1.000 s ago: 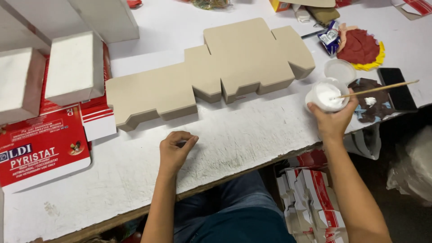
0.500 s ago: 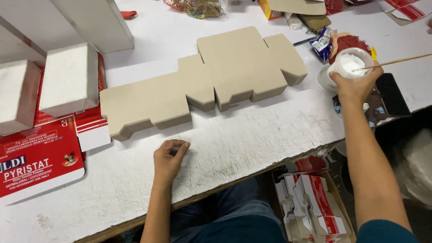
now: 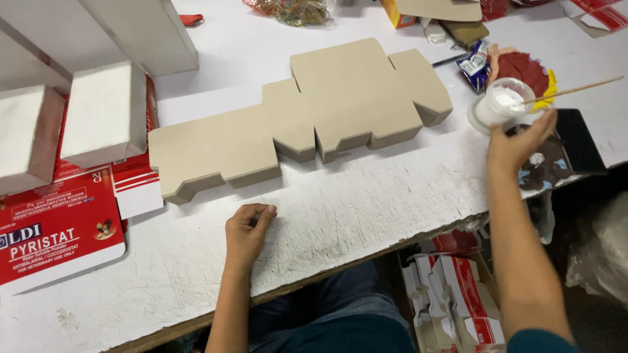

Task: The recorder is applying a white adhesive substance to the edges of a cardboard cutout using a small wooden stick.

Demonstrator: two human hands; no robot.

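Observation:
My left hand (image 3: 248,230) rests on the white table (image 3: 366,196) as a loose fist with nothing in it, just in front of a stack of flat tan cardboard blanks (image 3: 333,108). My right hand (image 3: 520,140) hovers at the table's right end, fingers apart and slightly blurred. It is just below a small white pot of white paste (image 3: 502,101) and does not grip it. A thin wooden stick (image 3: 575,89) stands in the pot and points right.
White folded boxes (image 3: 104,111) stand at the left on red printed flat cartons (image 3: 62,232). A dark tray (image 3: 579,147) and a red round piece (image 3: 523,65) lie by the pot. A carton of red and white packs (image 3: 451,294) sits under the table.
My right hand held the paste pot and carried it farther back on the right. The pot now stands on the table and the hand has let go. My left hand stayed put.

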